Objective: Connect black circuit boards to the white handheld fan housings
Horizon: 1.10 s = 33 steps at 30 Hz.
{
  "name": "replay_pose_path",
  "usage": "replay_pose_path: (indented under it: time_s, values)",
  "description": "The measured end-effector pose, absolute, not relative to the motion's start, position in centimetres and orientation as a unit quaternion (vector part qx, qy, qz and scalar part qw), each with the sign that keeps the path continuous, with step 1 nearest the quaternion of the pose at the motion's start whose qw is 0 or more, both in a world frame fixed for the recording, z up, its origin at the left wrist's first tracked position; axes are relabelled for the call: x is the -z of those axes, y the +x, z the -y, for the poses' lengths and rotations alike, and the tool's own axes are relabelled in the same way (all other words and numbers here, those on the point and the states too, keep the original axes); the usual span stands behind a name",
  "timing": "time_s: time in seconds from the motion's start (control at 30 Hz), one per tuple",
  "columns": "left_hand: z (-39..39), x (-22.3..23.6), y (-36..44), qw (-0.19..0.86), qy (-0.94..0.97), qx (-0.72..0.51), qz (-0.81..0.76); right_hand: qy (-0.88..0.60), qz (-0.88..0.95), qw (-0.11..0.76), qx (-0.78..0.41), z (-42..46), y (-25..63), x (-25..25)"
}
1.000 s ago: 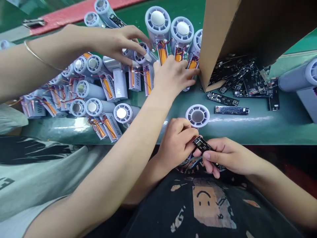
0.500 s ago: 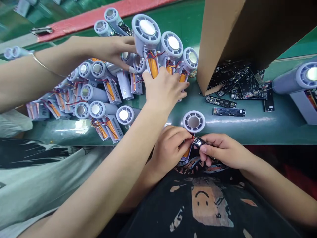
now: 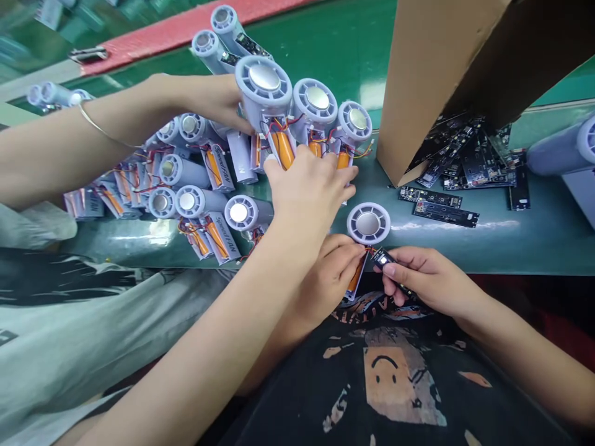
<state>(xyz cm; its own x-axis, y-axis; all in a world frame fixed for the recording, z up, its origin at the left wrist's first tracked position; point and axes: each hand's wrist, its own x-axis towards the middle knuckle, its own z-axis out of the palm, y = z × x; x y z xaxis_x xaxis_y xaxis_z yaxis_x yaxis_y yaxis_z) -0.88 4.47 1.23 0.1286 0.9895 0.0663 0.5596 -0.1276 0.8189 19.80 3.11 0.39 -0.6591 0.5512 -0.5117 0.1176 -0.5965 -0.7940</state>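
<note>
Hands sit close in front of you: your right hand pinches a small black circuit board, and your left hand wraps a fan handle with an orange battery, just beside the board. Round fan head lies just beyond on the green surface. Farther out, a co-worker's hands reach over a heap of fans, while loose black boards lie beside a cardboard box.
</note>
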Motion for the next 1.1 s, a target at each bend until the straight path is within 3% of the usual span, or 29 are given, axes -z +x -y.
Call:
replay_pose_path:
  time_s: [0.3,0.5,0.6,0.77,0.87,0.97,1.1]
  values:
    - [-0.1,0.3,-0.2,0.150,0.726,-0.347,-0.574,-0.441,0.450,0.147,-0.763,-3.3,18.7,-0.8]
    - [2.3,-1.3,0.5,-0.034,0.814,-0.135,-0.564,-0.443,0.466,0.148,-0.751,-3.3,18.6,-0.6]
    - [2.1,-2.4,1.7,-0.078,0.816,-0.097,-0.565,-0.473,0.481,0.171,-0.718,-3.1,18.7,-0.4]
    - [1.6,-2.1,3.2,-0.009,0.792,-0.124,-0.597,-0.523,0.588,0.272,-0.554,-2.6,19.0,-0.4]
    - [2.3,-1.5,2.6,0.099,0.762,-0.216,-0.603,-0.513,0.651,0.292,-0.478,-2.6,19.1,-0.3]
    - [3.1,-2.2,-0.1,0.175,0.752,-0.287,-0.568,-0.497,0.683,0.296,-0.447,-2.7,19.4,0.2]
    - [3.9,-5.2,-6.9,0.185,0.745,-0.304,-0.564,-0.470,0.734,0.306,-0.384,-3.0,19.8,0.2]
